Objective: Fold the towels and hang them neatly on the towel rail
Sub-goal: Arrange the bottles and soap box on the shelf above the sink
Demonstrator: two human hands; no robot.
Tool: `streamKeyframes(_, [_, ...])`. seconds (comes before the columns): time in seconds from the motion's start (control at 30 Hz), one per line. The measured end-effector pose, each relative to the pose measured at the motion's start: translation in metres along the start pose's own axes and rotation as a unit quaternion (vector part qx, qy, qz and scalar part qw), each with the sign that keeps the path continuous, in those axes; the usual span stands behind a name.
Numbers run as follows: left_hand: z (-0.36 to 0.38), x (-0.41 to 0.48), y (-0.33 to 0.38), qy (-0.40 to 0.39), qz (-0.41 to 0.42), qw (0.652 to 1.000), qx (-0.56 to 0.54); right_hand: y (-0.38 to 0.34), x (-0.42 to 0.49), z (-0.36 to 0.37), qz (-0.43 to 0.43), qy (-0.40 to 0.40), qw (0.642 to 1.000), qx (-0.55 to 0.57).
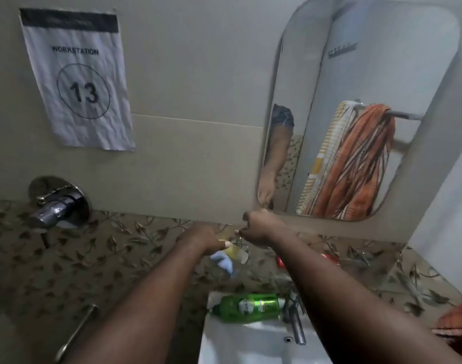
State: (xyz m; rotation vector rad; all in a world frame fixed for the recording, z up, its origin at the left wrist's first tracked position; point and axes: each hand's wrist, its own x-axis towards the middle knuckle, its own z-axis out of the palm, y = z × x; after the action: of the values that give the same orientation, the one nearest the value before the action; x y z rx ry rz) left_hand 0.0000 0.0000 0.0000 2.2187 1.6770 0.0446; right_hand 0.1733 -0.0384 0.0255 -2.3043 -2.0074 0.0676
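Observation:
The towels show only as reflections in the wall mirror (290, 74). An orange striped towel (356, 164) hangs bunched over the metal towel rail (404, 116), with a yellow-and-white striped towel (327, 151) beside it. More orange cloth (458, 319) shows at the right edge. Both my arms reach forward below the mirror. My left hand (201, 239) is closed, thumb pressed on a small yellowish clear container (236, 251) with a pale blue item (223, 261) under it. My right hand (260, 228) is curled closed, fingertips at a small metal piece above that container.
A white basin (251, 342) sits below with a tap (295, 324) and a green bottle (248, 307) lying on its rim. A chrome wall faucet (56, 206) is at left, above a handle bar (77, 332). A paper sign marked 13 (77, 80) hangs on the wall.

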Motion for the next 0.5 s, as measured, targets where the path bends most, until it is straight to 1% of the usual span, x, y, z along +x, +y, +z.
streamKeyframes(0.07, [0.007,-0.002,0.006,-0.041,-0.015,0.998,-0.038,-0.001,0.002,0.009,0.006,-0.015,1.0,0.005])
streamKeyframes(0.1, [0.013,-0.003,0.009,-0.048,-0.019,0.997,-0.052,0.0,0.003,0.016,0.005,-0.026,1.0,0.007])
streamKeyframes(0.2, [0.024,-0.005,0.017,-0.052,-0.066,0.994,-0.073,-0.002,0.004,0.033,0.002,-0.049,0.999,0.025])
streamKeyframes(0.4, [0.041,0.015,0.016,-0.006,-0.122,0.985,-0.123,0.001,0.011,0.049,-0.008,-0.026,0.998,0.06])
streamKeyframes(0.5, [0.045,0.017,0.02,0.017,-0.138,0.978,-0.153,0.004,0.013,0.056,-0.006,-0.033,0.996,0.083])
